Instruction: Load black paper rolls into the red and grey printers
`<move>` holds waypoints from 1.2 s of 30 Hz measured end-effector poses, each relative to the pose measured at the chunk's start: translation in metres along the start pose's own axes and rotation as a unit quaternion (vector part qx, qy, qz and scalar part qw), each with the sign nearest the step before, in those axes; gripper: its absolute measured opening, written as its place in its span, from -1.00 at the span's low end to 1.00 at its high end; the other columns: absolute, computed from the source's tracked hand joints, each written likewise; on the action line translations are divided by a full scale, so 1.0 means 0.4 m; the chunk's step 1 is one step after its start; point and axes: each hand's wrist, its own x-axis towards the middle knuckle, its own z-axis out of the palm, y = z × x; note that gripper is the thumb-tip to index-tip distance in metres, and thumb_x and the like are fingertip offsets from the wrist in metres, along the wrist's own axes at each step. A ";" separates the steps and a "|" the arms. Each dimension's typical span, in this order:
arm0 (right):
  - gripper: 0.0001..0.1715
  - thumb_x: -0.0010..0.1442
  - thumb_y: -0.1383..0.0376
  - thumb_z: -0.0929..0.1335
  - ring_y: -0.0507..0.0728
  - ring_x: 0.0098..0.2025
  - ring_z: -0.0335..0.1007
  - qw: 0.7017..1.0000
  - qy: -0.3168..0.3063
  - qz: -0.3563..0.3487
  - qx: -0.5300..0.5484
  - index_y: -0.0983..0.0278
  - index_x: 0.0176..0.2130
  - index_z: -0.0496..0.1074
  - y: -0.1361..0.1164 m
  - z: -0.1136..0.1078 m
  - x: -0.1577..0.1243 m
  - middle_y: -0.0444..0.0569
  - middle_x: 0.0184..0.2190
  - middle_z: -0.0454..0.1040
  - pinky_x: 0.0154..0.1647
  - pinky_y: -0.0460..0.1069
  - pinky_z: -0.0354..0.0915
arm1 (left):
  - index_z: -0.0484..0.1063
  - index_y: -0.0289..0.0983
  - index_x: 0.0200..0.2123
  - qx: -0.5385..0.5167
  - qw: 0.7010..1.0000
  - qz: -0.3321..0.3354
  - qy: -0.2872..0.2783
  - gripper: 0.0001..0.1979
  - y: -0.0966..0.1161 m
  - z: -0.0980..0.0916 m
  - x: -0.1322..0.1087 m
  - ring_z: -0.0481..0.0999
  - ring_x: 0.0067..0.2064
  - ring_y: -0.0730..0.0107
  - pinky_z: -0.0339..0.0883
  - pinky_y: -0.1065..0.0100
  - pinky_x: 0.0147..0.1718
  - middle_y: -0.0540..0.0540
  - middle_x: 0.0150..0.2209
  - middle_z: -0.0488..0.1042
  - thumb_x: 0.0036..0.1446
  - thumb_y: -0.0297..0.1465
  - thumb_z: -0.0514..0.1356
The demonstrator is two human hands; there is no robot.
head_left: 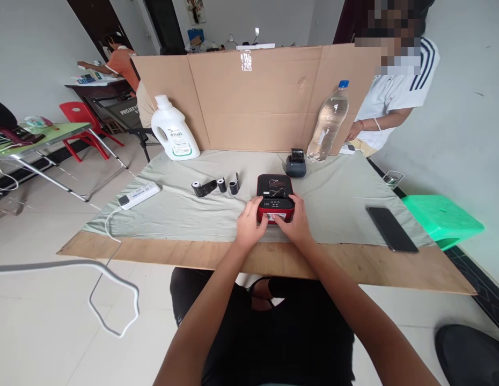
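Note:
A small red and black label printer (274, 195) sits on the grey-green cloth (193, 209) near the table's front edge. My left hand (249, 224) grips its front left corner, fingers curled round the red casing. My right hand (294, 221) holds the front right side, fingers closed against the white label at the printer's front. Three black paper rolls (217, 186) lie to the left of the printer, apart from my hands.
A second dark printer (295, 163) and a clear water bottle (328, 123) stand behind. A white detergent jug (173, 131), a power strip (137, 195), a black phone (391, 229), a cardboard screen (257, 96), a green stool (442, 217). A person stands at the right; another sits far left.

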 end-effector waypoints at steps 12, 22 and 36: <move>-0.21 0.14 0.13 0.49 0.38 0.38 0.20 1.000 -0.013 -0.005 0.004 0.23 0.24 0.20 0.002 -0.007 0.003 0.27 0.29 0.26 0.37 0.35 0.23 | 0.26 -0.23 0.27 -0.001 0.998 -0.054 -0.017 -0.43 0.003 -0.007 0.002 0.56 0.11 0.14 0.51 0.22 -0.04 -0.23 0.20 0.45 0.17 -0.49 0.14; -0.50 0.30 0.13 0.36 0.33 0.41 0.21 1.000 -0.026 0.000 -0.015 0.20 0.17 0.28 -0.018 -0.034 0.022 0.22 0.38 0.27 0.36 0.30 0.24 | 0.40 -0.20 -0.17 -0.010 0.993 -0.072 0.093 -0.70 -0.009 0.028 0.042 0.58 -0.09 0.23 0.43 0.26 -0.08 -0.12 -0.17 0.57 0.15 -0.60 -0.02; -0.61 0.37 0.16 0.28 0.30 0.35 0.29 0.998 -0.062 -0.014 -0.004 0.20 0.14 0.37 -0.008 -0.064 0.039 0.19 0.34 0.35 0.31 0.28 0.29 | 0.25 -0.18 -0.48 -0.083 0.986 -0.014 0.141 -0.69 -0.065 0.064 0.130 0.44 -0.42 0.35 0.26 0.31 -0.35 -0.02 -0.50 0.38 0.34 -0.37 -0.09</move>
